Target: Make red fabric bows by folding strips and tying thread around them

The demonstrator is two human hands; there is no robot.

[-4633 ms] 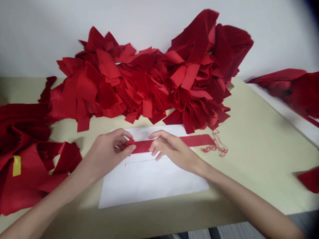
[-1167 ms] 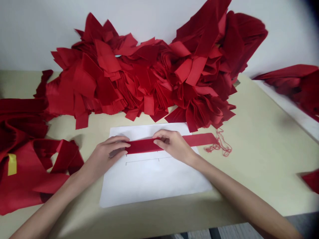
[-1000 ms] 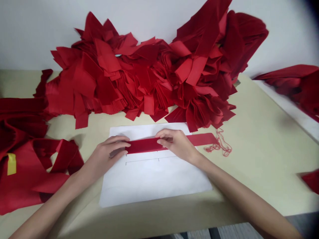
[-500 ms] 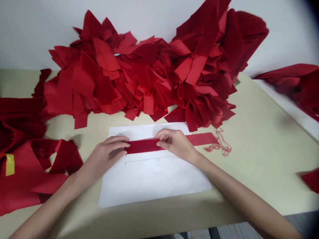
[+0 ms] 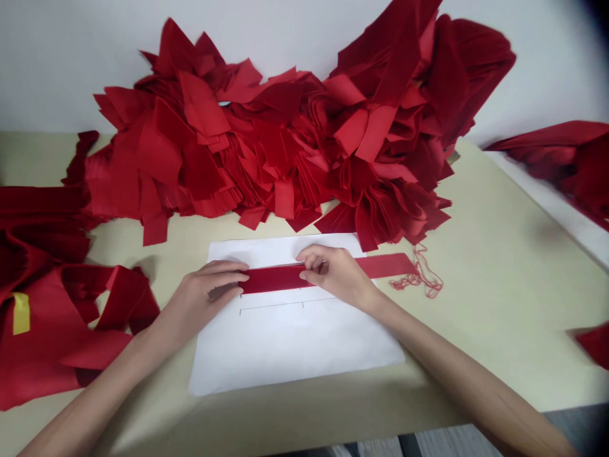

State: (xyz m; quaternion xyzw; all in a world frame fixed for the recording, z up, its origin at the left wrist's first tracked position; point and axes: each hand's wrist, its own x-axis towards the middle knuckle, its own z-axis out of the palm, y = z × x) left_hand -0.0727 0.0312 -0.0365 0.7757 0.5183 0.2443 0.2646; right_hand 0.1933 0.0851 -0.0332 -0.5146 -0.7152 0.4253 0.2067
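A red fabric strip lies across a white sheet of paper that bears thin ruled lines with tick marks. My left hand holds the strip's left end, thumb at its lower edge and fingers at the upper one. Farther right, my right hand pinches the strip between thumb and curled fingers. Past that hand the strip runs on beyond the paper, its lighter side up, to a tangle of loose red threads. My right hand hides part of the strip and of the ruled lines.
Behind the paper rises a large heap of red fabric strips. More red fabric with a yellow patch lies at left. At right, red cloth rests by a white edge. The table's front edge runs below.
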